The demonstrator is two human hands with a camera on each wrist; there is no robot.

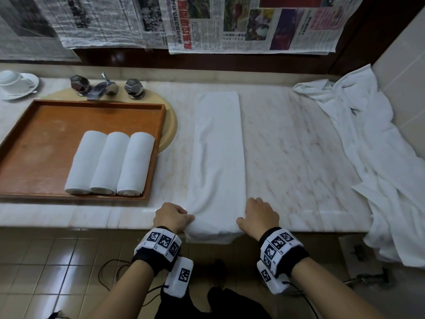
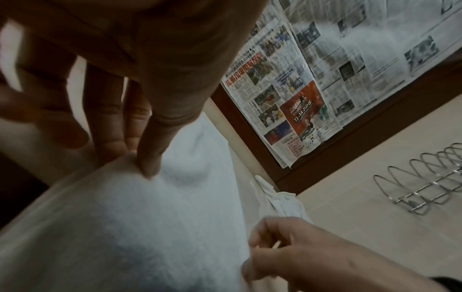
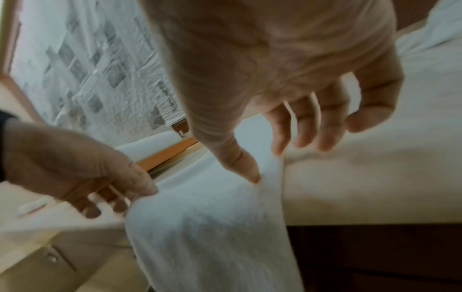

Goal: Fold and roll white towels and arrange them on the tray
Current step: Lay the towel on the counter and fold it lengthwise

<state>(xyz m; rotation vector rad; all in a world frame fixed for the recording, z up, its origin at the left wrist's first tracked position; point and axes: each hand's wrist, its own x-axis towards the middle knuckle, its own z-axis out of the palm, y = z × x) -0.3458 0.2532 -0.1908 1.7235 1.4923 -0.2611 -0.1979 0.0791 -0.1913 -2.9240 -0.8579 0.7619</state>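
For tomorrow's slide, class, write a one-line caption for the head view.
Both hands, left hand and right hand, pinch the folded towel's near end at the counter edge; three rolled towels lie on the tray.

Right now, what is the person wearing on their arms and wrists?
Both forearms are bare, with no sleeves. Each wrist carries a black band topped by white blocks printed with black square fiducial markers. A further white marker block hangs below each wrist, and thin black cables run from them. The left hand and right hand are ungloved.

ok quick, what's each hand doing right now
Left hand: pinching the near left corner of the folded towel.
Right hand: pinching its near right corner.
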